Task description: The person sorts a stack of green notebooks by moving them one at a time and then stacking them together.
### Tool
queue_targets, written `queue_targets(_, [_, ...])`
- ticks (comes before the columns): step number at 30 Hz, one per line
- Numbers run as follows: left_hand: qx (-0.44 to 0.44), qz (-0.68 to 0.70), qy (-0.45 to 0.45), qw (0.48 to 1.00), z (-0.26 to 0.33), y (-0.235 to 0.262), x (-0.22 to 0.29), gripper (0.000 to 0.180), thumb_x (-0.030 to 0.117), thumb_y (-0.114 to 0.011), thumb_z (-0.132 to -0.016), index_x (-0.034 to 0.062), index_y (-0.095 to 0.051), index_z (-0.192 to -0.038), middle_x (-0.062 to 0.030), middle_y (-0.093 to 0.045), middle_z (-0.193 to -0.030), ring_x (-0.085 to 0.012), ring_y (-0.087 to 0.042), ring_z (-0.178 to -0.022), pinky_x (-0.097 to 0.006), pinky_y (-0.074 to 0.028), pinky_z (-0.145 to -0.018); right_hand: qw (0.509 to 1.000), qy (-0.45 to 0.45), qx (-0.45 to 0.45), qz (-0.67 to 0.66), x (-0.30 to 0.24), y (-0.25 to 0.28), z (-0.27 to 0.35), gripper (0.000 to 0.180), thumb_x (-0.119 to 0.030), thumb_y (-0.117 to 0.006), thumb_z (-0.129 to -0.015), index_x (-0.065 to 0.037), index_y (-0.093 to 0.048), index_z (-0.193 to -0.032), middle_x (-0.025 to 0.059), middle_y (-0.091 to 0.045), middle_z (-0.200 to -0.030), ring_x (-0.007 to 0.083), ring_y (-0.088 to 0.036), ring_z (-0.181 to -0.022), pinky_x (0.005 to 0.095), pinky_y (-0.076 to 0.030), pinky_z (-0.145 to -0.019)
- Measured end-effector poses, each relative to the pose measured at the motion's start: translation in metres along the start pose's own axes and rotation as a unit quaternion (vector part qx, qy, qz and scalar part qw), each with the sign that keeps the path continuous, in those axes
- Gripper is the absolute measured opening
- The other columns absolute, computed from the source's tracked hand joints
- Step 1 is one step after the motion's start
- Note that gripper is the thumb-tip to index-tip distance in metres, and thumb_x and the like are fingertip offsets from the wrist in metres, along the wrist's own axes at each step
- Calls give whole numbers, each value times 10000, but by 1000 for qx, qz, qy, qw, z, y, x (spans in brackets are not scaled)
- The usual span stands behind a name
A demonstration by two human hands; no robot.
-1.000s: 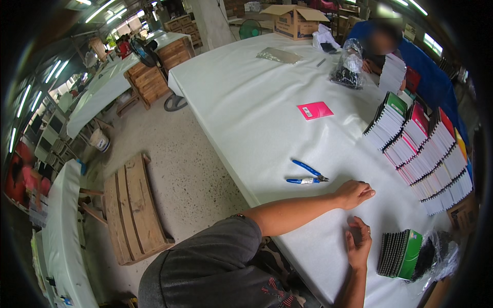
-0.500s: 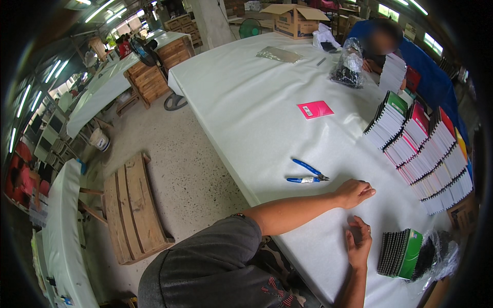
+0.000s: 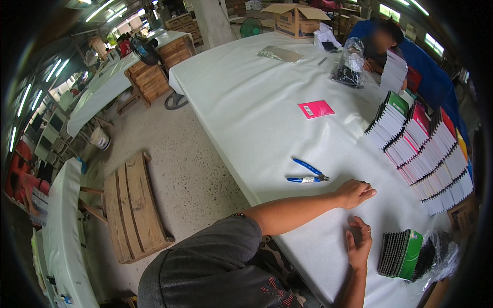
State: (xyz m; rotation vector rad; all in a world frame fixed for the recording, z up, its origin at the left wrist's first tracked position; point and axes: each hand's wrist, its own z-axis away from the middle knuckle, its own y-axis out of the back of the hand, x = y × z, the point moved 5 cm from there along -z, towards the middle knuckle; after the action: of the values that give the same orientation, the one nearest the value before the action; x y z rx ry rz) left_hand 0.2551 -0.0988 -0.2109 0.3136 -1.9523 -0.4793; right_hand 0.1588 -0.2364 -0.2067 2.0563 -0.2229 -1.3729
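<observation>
My left hand [image 3: 356, 194] rests on the white-covered table [image 3: 267, 128], its fingers curled in and no object visible in them. Closer to me, my right hand [image 3: 358, 241] lies with thumb and fingers apart, loosely bent and holding nothing. Blue-handled cutting pliers [image 3: 309, 171] lie with spread handles just beyond my left hand. To the right of my right hand is a stack of spiral notebooks [image 3: 400, 254] with a green cover, touching neither hand. A pink notebook [image 3: 316, 109] lies flat farther off.
Tall stacks of spiral notebooks [image 3: 418, 149] line the right side. Clear plastic [image 3: 444, 254] with black contents sits by the green stack. Across the table a person holds a white notebook stack [image 3: 394, 72] near a plastic bag [image 3: 349, 66]. A cardboard box [image 3: 295, 23] stands at the far end.
My hands stay where they were. At the far left, another person's arm and the sheets by it have shifted. The person across the table has moved slightly.
</observation>
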Motion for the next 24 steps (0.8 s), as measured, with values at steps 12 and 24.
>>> queue_targets(12, [0,2,13,1000,-1,0,-2,446,390,-441,-949,1,-570,-772,-166,-562,-673,-342,-540,-634,-423,-409,-609,999,22,3,26,1,-1,-1,437,48,-607,-747,-37,-562,-1173,102,-583,-959,228,-556,-937,324,-414,-896])
queue_targets(24, [9,8,6,1000,-1,1,-3,470,405,-438,-946,-1,-547,-735,-171,-542,-647,-343,-523,-610,-422,-401,-602,999,35,-2,37,-1,-2,-1,434,34,-609,-746,-33,-561,-1173,101,-584,-951,231,-554,-930,330,-412,-890])
